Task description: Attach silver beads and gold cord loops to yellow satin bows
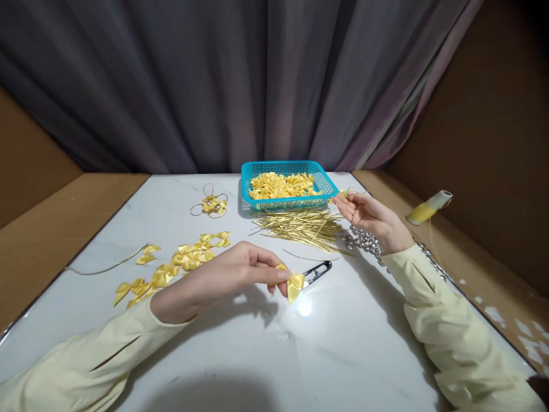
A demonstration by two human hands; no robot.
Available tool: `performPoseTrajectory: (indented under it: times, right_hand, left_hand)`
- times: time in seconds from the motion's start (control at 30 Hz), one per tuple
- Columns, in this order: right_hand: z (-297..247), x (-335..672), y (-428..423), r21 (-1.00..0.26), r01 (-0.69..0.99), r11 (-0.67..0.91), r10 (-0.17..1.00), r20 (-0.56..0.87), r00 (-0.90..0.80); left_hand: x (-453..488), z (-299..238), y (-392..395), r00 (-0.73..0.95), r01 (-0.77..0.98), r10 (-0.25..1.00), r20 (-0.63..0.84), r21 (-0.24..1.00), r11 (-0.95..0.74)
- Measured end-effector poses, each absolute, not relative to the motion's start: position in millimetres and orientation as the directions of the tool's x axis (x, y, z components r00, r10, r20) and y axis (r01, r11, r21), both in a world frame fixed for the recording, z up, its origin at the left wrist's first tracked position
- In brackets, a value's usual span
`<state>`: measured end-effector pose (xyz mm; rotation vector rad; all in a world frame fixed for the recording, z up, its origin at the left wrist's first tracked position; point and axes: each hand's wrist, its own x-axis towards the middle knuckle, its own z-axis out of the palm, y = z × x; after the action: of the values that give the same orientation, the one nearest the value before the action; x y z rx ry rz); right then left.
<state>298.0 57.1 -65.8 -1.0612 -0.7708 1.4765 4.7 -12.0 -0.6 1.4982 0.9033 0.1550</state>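
My left hand [231, 274] pinches a small yellow ribbon bow [295, 285] between thumb and fingers, just above the white table [326, 343]. My right hand [369, 216] is raised beside the teal basket [257, 169], fingers closed on a thin gold wire with a bit of yellow ribbon [343, 194]. A pile of gold wire pieces [304, 224] lies under and left of the right hand. Small thread snips [318, 270] lie right next to the held bow.
The teal basket holds several yellow ribbon pieces [281, 184]. A string of finished yellow bows [180, 260] lies at left, a wired bow [211, 205] behind it. Silver beads [364, 241] sit by my right wrist. A yellow thread spool [429, 207] lies on the brown ledge.
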Motion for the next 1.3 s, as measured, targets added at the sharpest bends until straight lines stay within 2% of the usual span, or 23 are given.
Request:
performPoseTrajectory:
  times: [0.13,0.27,0.43,0.57,0.67,0.8,1.1,1.3]
  right_hand:
    - [-56,290,49,-0.842,-0.473,-0.259,0.965,-0.245,-0.093]
    - [-51,283,41,-0.821,-0.475,-0.318,0.945,-0.232,-0.231]
    - [-55,274,38,-0.829,-0.419,-0.370,0.909,-0.230,-0.347]
    - [-54,270,34,-0.844,-0.358,-0.400,0.877,-0.240,-0.416]
    - [-52,271,32,-0.894,-0.260,-0.364,0.862,-0.218,-0.458]
    - [-53,278,37,-0.958,-0.169,-0.232,0.908,-0.151,-0.392]
    - [-72,296,55,-0.970,-0.176,-0.170,0.966,-0.129,-0.223]
    - [-54,305,48,-0.981,-0.133,-0.138,0.984,-0.120,-0.135]
  left_hand:
    - [4,-4,-11,0.673,0.441,0.610,-0.418,0.889,0.122]
    - [5,-7,-12,0.664,0.445,0.608,-0.436,0.883,0.148]
    - [7,-7,-15,0.661,0.452,0.585,-0.469,0.872,0.189]
    - [8,-6,-14,0.664,0.484,0.576,-0.477,0.861,0.156]
    - [9,-6,-13,0.659,0.504,0.584,-0.475,0.855,0.126]
    - [10,-8,-12,0.669,0.500,0.576,-0.469,0.858,0.118]
    - [12,-32,-17,0.680,0.458,0.600,-0.421,0.883,0.101]
    - [17,-30,-21,0.646,0.520,0.640,-0.415,0.854,0.030]
